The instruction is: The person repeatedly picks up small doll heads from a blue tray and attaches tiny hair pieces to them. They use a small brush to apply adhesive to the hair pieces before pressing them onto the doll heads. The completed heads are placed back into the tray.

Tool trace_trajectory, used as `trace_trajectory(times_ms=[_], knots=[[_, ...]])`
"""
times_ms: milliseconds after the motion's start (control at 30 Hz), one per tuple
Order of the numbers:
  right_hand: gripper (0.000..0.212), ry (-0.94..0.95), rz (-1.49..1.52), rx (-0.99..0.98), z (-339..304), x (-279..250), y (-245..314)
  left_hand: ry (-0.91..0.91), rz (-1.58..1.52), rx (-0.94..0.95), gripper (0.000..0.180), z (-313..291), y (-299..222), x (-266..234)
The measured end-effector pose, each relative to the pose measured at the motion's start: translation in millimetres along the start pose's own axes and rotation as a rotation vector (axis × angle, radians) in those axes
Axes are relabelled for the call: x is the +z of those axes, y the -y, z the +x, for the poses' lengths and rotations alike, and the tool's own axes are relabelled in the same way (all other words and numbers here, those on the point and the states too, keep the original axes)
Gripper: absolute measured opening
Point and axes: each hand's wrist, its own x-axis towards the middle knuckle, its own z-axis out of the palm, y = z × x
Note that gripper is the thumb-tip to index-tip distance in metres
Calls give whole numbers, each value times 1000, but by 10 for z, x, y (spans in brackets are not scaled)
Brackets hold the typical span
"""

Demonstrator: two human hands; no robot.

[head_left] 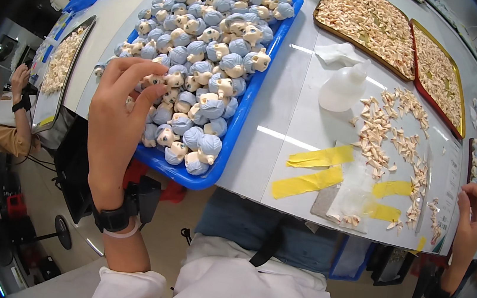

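At the far left a long tray (47,107) holds pale small parts. Next, the left hand (115,125) reaches into the blue tray (235,131) — heaped with blue-haired doll heads (215,51) — its fingers pinching one head at the near-left corner. On the white surface (292,102) lie a translucent squeeze bottle (343,87), yellow tape strips (313,170) and scattered cream pieces (392,132). Two trays (405,74) behind hold more pieces. The right hand (471,219) rests loosely curled at the surface's edge, grasping nothing.
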Motion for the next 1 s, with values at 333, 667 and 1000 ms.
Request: trace_trajectory(times_ms=[333, 667, 1000], knots=[[5, 5, 85, -157, -45, 59, 368, 40, -96, -97, 24, 11, 134, -93], [12, 127, 389, -79, -109, 387, 1007, -25, -723, -30, 26, -338, -56, -19], [16, 306, 104, -395, -16, 673, 1161, 343, -1350, -227, 44, -765, -650, 305]])
